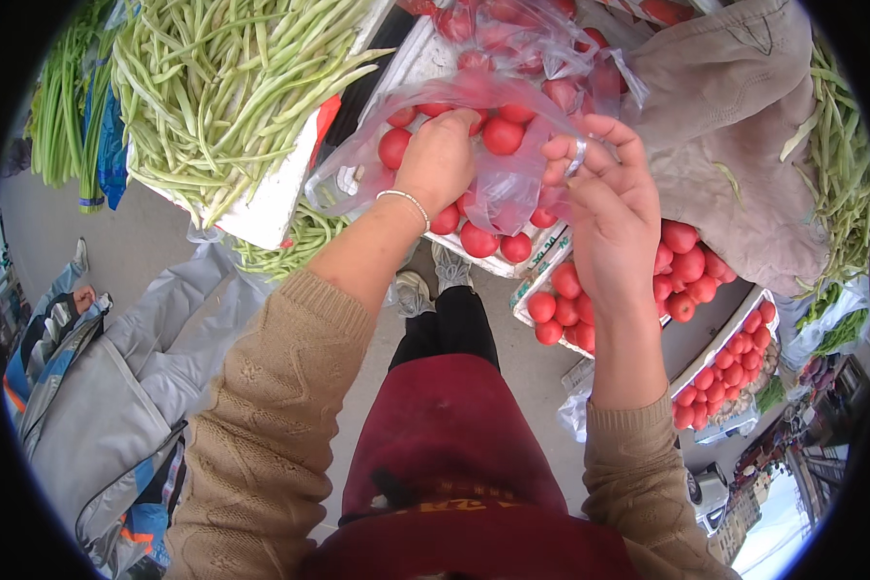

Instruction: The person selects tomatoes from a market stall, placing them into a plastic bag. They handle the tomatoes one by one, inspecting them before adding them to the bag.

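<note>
My left hand (438,156), with a thin pale bracelet at the wrist, is at the mouth of a translucent pink plastic bag (507,185). Its fingers curl downward among the tomatoes and their tips are hidden, so I cannot tell whether it grips one. My right hand (612,185), wearing a silver ring, has its thumb and bent fingers on the right edge of the bag. Around and beneath the film, red tomatoes (502,135) lie in a white foam box (504,267). Another filled plastic bag (544,61) lies behind, over more tomatoes.
Green beans (225,94) are heaped in a foam box at upper left, beside celery (61,109). A brown cloth (732,130) covers part of the right side. More tomato boxes (721,373) stand at right. Another person in a grey jacket (109,406) is at left.
</note>
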`<state>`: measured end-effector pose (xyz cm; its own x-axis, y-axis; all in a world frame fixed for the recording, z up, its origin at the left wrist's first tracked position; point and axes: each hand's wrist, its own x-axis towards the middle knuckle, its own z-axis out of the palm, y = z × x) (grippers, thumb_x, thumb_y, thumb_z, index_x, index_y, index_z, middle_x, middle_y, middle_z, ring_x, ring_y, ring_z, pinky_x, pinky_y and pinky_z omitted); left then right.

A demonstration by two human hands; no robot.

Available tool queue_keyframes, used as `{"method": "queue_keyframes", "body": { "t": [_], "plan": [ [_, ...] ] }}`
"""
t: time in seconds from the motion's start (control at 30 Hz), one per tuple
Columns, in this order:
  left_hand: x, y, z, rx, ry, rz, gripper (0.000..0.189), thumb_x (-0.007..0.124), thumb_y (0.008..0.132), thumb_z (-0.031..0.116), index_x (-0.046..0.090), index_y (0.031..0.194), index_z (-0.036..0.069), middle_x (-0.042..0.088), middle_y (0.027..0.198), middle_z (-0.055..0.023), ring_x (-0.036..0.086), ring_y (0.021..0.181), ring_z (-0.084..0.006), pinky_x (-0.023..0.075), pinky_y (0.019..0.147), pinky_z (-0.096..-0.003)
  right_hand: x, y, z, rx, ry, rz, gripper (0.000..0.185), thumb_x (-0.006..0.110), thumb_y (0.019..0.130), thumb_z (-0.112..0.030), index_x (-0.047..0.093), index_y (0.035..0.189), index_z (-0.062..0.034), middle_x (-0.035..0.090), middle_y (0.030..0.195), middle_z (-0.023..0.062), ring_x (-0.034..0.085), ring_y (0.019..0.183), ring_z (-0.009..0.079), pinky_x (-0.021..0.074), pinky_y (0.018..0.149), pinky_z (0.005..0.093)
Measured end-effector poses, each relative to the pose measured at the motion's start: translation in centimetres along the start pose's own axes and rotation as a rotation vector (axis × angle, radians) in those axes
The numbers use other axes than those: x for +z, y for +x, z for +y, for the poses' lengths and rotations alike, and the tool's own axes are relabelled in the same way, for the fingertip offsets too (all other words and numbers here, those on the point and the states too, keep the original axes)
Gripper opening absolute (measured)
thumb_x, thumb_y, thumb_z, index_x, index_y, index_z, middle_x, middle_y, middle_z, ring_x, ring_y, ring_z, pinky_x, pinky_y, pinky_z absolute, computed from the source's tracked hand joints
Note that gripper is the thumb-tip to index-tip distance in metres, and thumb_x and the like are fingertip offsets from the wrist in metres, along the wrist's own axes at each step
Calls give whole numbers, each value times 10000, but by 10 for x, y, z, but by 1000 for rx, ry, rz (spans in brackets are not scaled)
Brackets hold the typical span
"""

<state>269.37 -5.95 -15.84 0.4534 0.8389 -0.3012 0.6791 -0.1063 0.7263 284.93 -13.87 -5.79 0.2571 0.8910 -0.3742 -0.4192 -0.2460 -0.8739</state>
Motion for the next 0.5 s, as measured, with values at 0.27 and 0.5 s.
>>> {"method": "queue_keyframes", "body": {
  "t": [0.27,0.5],
  "plan": [
    [32,47,2,236,233,-390,409,596,839,77,568,1246,43,599,1239,-125,562,1151,-310,467,964,-429,17,-13,19,-24,121,-201,543,462,840,113,425,1359,-43,552,1227,105,537,954,113,448,867,268],
    [46,68,8,538,697,-68,442,613,853,133,552,1290,105,575,1288,-109,529,1203,-317,431,1009,-451,29,-16,31,-80,-11,-248,528,470,853,98,439,1357,-54,511,1193,55,490,927,89,437,841,239]
  ]
}}
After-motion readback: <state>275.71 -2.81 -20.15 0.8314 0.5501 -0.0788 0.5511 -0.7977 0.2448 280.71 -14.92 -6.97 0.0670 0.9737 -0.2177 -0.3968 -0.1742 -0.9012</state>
